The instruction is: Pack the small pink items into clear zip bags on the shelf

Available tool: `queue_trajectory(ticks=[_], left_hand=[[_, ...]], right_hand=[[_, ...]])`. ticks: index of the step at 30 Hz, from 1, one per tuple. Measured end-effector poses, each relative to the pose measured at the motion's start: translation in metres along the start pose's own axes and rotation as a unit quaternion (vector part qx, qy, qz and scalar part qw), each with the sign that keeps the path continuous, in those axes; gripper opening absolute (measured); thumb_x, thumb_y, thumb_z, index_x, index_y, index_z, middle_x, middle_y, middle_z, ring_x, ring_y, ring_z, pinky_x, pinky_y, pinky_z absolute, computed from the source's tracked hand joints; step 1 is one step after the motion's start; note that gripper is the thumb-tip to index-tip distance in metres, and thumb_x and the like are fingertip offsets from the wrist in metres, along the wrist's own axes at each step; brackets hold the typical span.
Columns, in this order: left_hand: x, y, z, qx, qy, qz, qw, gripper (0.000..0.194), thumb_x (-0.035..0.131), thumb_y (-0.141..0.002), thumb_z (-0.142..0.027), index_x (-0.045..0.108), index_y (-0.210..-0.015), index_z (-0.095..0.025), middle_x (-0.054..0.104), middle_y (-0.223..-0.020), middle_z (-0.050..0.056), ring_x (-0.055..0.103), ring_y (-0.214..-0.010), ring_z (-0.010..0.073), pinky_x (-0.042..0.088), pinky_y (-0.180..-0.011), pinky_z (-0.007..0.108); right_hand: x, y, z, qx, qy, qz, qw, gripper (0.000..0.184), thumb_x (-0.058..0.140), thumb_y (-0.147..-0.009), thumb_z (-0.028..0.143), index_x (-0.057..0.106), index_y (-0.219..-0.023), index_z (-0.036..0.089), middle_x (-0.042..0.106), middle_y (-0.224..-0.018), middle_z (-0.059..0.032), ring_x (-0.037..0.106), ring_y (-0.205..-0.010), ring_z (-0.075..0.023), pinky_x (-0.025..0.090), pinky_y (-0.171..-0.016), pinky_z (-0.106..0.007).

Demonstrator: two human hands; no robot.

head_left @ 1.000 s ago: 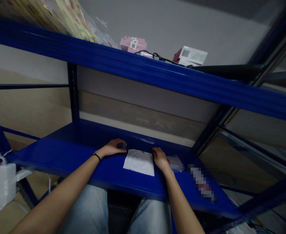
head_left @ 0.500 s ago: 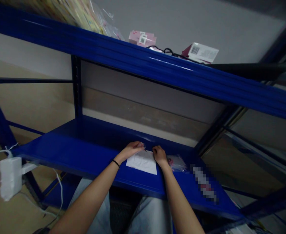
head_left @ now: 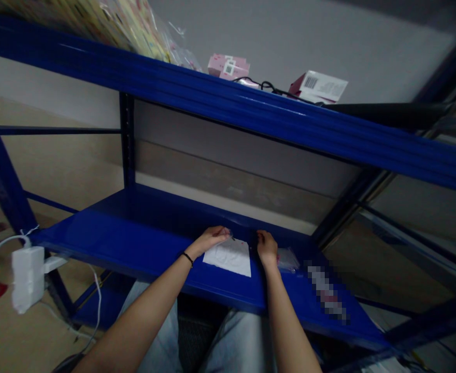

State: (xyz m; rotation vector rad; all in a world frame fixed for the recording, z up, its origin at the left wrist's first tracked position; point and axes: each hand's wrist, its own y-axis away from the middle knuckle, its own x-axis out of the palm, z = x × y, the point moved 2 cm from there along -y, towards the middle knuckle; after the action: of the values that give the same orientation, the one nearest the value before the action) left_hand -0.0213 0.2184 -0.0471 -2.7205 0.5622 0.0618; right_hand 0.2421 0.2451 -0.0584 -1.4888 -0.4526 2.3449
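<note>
A sheet of white paper [head_left: 230, 259] lies on the blue shelf board [head_left: 111, 238] between my hands. Over its far left edge, my left hand [head_left: 211, 239] is closed in a pinch on a small clear plastic piece [head_left: 229, 232] with a dark bit by it; its exact kind is too small to tell. To the right of the paper, my right hand [head_left: 267, 247] hovers or rests with curled fingers drawn together; whatever they hold, if anything, does not show. Just beyond that hand lies a clear plastic bag [head_left: 289, 259], its pink contents mostly covered by the hand.
An upper blue beam [head_left: 220, 96] crosses above my hands. Pink boxes [head_left: 230, 66], a white box [head_left: 323, 85], a black cable [head_left: 269, 85] and plastic-wrapped goods [head_left: 134, 31] sit up there. A white power adapter [head_left: 28, 280] hangs at the left. A blurred-out item [head_left: 327, 295] lies right.
My right hand has moved right, away from the paper, and now covers part of the plastic bag. My left hand stays at the paper's far edge, still pinching the clear piece.
</note>
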Motion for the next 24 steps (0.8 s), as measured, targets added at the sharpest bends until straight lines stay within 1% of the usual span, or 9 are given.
queue_trajectory(ticks=[2,6,9,11,13,15,17,21,24], left_hand=[[0.000,0.001,-0.002,0.003,-0.007,-0.004,1.000,0.036,0.062,-0.085,-0.043,0.069,-0.107,-0.015,0.071,-0.106,0.008,0.063,-0.100,0.0247,0.045,-0.088,0.032],[0.001,0.003,-0.004,0.008,-0.034,0.010,0.999,0.038,0.064,-0.084,-0.045,0.069,-0.106,-0.015,0.071,-0.101,0.007,0.063,-0.096,0.0236,0.046,-0.084,0.031],[0.000,0.006,-0.005,0.021,-0.045,0.007,0.999,0.040,0.065,-0.084,-0.046,0.068,-0.109,-0.015,0.071,-0.103,0.007,0.063,-0.095,0.0230,0.046,-0.084,0.030],[-0.001,0.007,-0.006,0.029,-0.046,-0.004,0.999,0.040,0.064,-0.084,-0.046,0.067,-0.111,-0.016,0.070,-0.105,0.007,0.063,-0.097,0.0234,0.046,-0.086,0.031],[-0.002,0.007,-0.007,0.032,-0.044,-0.017,0.998,0.040,0.064,-0.085,-0.045,0.067,-0.112,-0.016,0.070,-0.106,0.008,0.063,-0.099,0.0241,0.046,-0.088,0.032],[-0.003,0.008,-0.009,0.033,-0.042,-0.024,0.998,0.039,0.063,-0.085,-0.044,0.067,-0.111,-0.016,0.070,-0.105,0.008,0.063,-0.100,0.0246,0.045,-0.088,0.032],[-0.002,0.008,-0.011,0.033,-0.041,-0.023,0.998,0.039,0.064,-0.085,-0.045,0.067,-0.110,-0.015,0.070,-0.104,0.008,0.063,-0.100,0.0247,0.045,-0.088,0.032],[0.001,0.009,-0.009,0.027,-0.052,0.003,0.998,0.041,0.063,-0.085,-0.048,0.068,-0.108,-0.015,0.071,-0.101,0.007,0.063,-0.094,0.0230,0.046,-0.082,0.029],[0.004,0.010,-0.005,0.015,-0.066,0.024,0.997,0.040,0.063,-0.085,-0.048,0.068,-0.107,-0.016,0.071,-0.100,0.005,0.063,-0.092,0.0218,0.045,-0.078,0.027]], right_hand=[[-0.006,0.003,-0.002,0.017,0.003,0.023,1.000,0.037,0.037,-0.092,0.013,0.067,-0.113,0.015,0.068,-0.112,-0.0117,0.062,-0.107,-0.0226,0.043,-0.094,-0.030],[-0.012,0.020,0.005,-0.040,-0.005,0.125,0.991,0.029,0.046,-0.091,0.017,0.069,-0.109,0.016,0.069,-0.107,-0.0106,0.064,-0.099,-0.0209,0.044,-0.089,-0.027],[-0.015,0.035,0.014,-0.065,0.013,0.155,0.986,0.025,0.054,-0.089,0.020,0.069,-0.108,0.017,0.069,-0.100,-0.0097,0.065,-0.092,-0.0205,0.045,-0.082,-0.026],[-0.017,0.042,0.019,-0.074,0.029,0.166,0.983,0.023,0.056,-0.087,0.020,0.070,-0.106,0.017,0.070,-0.099,-0.0096,0.066,-0.091,-0.0204,0.044,-0.081,-0.025],[-0.017,0.048,0.023,-0.081,0.035,0.167,0.982,0.022,0.055,-0.087,0.017,0.072,-0.100,0.018,0.071,-0.100,-0.0094,0.066,-0.092,-0.0203,0.044,-0.082,-0.024],[-0.018,0.052,0.024,-0.079,0.040,0.154,0.984,0.022,0.052,-0.088,0.016,0.072,-0.097,0.018,0.071,-0.101,-0.0094,0.066,-0.095,-0.0208,0.044,-0.083,-0.024],[-0.018,0.055,0.023,-0.074,0.046,0.143,0.986,0.023,0.052,-0.088,0.016,0.072,-0.099,0.018,0.072,-0.101,-0.0093,0.067,-0.096,-0.0214,0.044,-0.084,-0.025],[-0.017,0.058,0.018,-0.055,0.056,0.125,0.989,0.024,0.051,-0.090,0.019,0.070,-0.106,0.019,0.072,-0.103,-0.0090,0.068,-0.095,-0.0220,0.045,-0.083,-0.025],[-0.017,0.051,0.017,-0.047,0.042,0.072,0.995,0.025,0.049,-0.093,0.023,0.069,-0.108,0.018,0.071,-0.106,-0.0106,0.067,-0.096,-0.0226,0.045,-0.084,-0.027]])
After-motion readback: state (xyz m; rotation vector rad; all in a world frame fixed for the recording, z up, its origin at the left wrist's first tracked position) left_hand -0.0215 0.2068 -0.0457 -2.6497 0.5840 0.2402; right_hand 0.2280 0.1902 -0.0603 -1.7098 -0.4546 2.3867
